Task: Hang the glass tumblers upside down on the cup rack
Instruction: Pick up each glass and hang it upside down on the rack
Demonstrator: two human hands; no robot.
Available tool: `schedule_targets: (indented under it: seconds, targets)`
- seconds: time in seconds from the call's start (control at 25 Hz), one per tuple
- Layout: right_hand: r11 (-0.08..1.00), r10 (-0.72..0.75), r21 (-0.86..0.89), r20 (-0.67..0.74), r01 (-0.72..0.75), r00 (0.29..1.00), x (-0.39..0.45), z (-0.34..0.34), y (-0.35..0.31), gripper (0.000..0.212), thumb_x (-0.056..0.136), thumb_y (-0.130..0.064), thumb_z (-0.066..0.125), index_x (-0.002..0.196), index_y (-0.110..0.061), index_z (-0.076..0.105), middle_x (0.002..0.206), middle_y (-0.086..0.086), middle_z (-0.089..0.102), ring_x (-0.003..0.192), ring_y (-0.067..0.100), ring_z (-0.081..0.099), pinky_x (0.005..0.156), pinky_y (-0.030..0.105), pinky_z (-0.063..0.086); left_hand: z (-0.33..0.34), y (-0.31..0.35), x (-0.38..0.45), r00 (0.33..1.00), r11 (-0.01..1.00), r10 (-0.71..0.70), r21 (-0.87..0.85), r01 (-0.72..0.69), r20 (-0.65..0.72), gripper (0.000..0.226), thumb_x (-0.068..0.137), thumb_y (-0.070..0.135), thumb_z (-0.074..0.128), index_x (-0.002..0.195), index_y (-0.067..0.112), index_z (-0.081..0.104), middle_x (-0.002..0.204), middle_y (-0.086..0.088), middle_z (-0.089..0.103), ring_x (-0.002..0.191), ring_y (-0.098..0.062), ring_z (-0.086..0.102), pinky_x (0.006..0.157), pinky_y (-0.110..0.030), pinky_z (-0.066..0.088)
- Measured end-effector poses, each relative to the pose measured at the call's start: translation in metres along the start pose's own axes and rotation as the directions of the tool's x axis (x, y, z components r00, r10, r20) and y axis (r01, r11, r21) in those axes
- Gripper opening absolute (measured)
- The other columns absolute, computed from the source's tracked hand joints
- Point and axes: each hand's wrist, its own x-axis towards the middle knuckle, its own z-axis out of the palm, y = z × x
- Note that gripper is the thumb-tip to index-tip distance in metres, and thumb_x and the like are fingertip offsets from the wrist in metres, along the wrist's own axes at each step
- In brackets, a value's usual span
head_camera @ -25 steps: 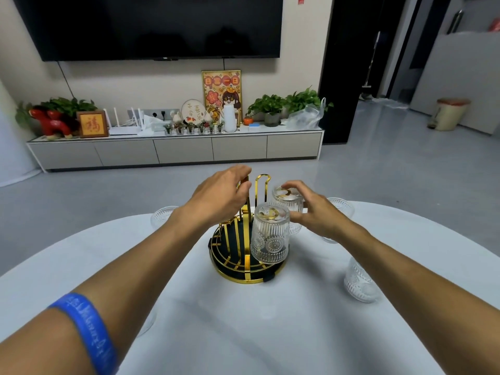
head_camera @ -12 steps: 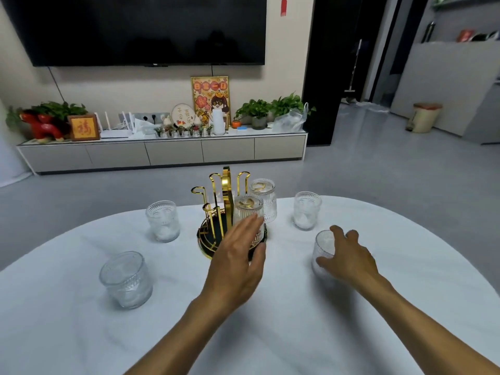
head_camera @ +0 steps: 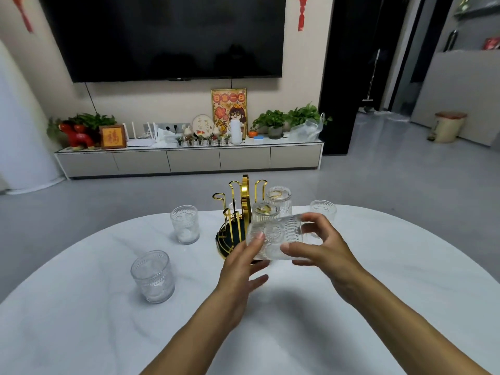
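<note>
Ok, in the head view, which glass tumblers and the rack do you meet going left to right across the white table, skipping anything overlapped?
Near-left tumbler → far-left tumbler → gold cup rack → tumbler held in both hands → far-right tumbler. The two hung tumblers overlap the rack and the held one, so they are left out.

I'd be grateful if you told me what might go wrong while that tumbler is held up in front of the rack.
1. The held tumbler lies on its side, pinched between the left hand and right hand; ribbed glass may slip and drop onto the table.
2. Two hung tumblers stand just behind it on the cup rack; moving it forward could knock them.
</note>
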Motion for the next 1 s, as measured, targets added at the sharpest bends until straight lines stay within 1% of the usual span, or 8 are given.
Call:
schedule_targets:
  seconds: [0.16, 0.28, 0.36, 0.44, 0.52, 0.6, 0.72, 1.0]
  targets:
    - [0.996, -0.066, 0.060, 0.058, 0.063, 0.996, 0.001, 0.027, -0.006, 0.073, 0.052, -0.040, 0.089, 0.117, -0.032, 0.056, 0.117, 0.002, 0.064, 0.094, 0.027, 0.070, 0.080, 0.042, 0.058, -0.010, 0.008, -0.003, 0.991, 0.948, 0.112, -0.290, -0.129, -0.073, 0.048, 0.070, 0.043, 0.074, 0.108, 0.015, 0.072, 0.104, -0.010, 0.076, 0.089, -0.020, 0.073, 0.075, -0.032, 0.056]
    - [0.996, -0.043, 0.086, 0.162, 0.029, 0.986, 0.014, 0.038, -0.011, 0.066, 0.063, -0.057, 0.076, 0.122, -0.035, 0.056, 0.120, -0.001, 0.064, 0.101, 0.014, 0.067, 0.074, 0.027, 0.054, -0.031, 0.011, 0.003, 0.972, 0.906, 0.186, -0.356, -0.227, -0.146, 0.034, 0.065, 0.038, 0.078, 0.092, 0.017, 0.079, 0.099, -0.008, 0.076, 0.087, -0.019, 0.071, 0.080, -0.034, 0.056]
    - [0.998, -0.057, -0.010, 0.142, 0.059, 0.988, 0.032, 0.045, -0.020, 0.054, 0.080, -0.059, 0.059, 0.128, -0.035, 0.055, 0.130, -0.002, 0.061, 0.108, 0.011, 0.063, 0.081, 0.031, 0.052, -0.050, 0.021, 0.009, 0.941, 0.888, 0.270, -0.324, -0.325, -0.205, 0.037, 0.065, 0.036, 0.078, 0.097, 0.017, 0.077, 0.100, -0.006, 0.076, 0.092, -0.020, 0.069, 0.085, -0.036, 0.054]
    - [0.921, -0.200, -0.319, 0.102, 0.223, 0.974, 0.060, 0.054, -0.026, 0.044, 0.094, -0.044, 0.048, 0.137, -0.032, 0.046, 0.142, -0.003, 0.051, 0.119, 0.015, 0.054, 0.092, 0.037, 0.046, -0.069, 0.039, 0.019, 0.894, 0.889, 0.365, -0.187, -0.418, -0.261, 0.055, 0.064, 0.033, 0.082, 0.114, 0.014, 0.070, 0.107, -0.004, 0.075, 0.097, -0.019, 0.069, 0.080, -0.033, 0.054]
    - [0.613, -0.314, -0.692, 0.230, 0.381, 0.921, 0.089, 0.066, -0.031, 0.049, 0.098, -0.026, 0.044, 0.146, -0.025, 0.033, 0.153, -0.001, 0.037, 0.132, 0.021, 0.042, 0.103, 0.042, 0.039, -0.082, 0.057, 0.031, 0.836, 0.886, 0.446, 0.029, -0.462, -0.318, 0.072, 0.057, 0.036, 0.087, 0.122, 0.016, 0.064, 0.107, 0.001, 0.075, 0.094, -0.013, 0.071, 0.073, -0.025, 0.055]
    - [0.378, -0.220, -0.840, 0.326, 0.388, 0.919, 0.113, 0.076, -0.029, 0.062, 0.094, -0.012, 0.043, 0.151, -0.022, 0.021, 0.161, 0.000, 0.021, 0.141, 0.026, 0.027, 0.110, 0.050, 0.031, -0.092, 0.070, 0.043, 0.777, 0.843, 0.537, 0.241, -0.481, -0.327, 0.075, 0.055, 0.040, 0.088, 0.123, 0.022, 0.063, 0.105, 0.008, 0.073, 0.092, -0.006, 0.069, 0.071, -0.017, 0.054]
    - [0.341, -0.111, -0.883, 0.302, 0.321, 0.947, 0.129, 0.079, -0.024, 0.075, 0.085, -0.002, 0.044, 0.152, -0.020, 0.018, 0.163, -0.002, 0.013, 0.143, 0.031, 0.023, 0.110, 0.055, 0.030, -0.097, 0.080, 0.060, 0.741, 0.736, 0.636, 0.457, -0.499, -0.215, 0.075, 0.057, 0.047, 0.087, 0.124, 0.025, 0.060, 0.106, 0.012, 0.069, 0.093, 0.000, 0.065, 0.071, -0.015, 0.056]
    - [0.300, -0.160, -0.901, 0.275, 0.312, 0.948, 0.131, 0.080, -0.017, 0.079, 0.082, 0.000, 0.048, 0.152, -0.022, 0.020, 0.163, -0.004, 0.016, 0.139, 0.033, 0.033, 0.107, 0.051, 0.035, -0.075, 0.072, 0.095, 0.730, 0.468, 0.682, 0.794, -0.388, -0.045, 0.082, 0.062, 0.048, 0.086, 0.133, 0.020, 0.056, 0.125, -0.004, 0.065, 0.106, -0.022, 0.061, 0.088, -0.042, 0.055]
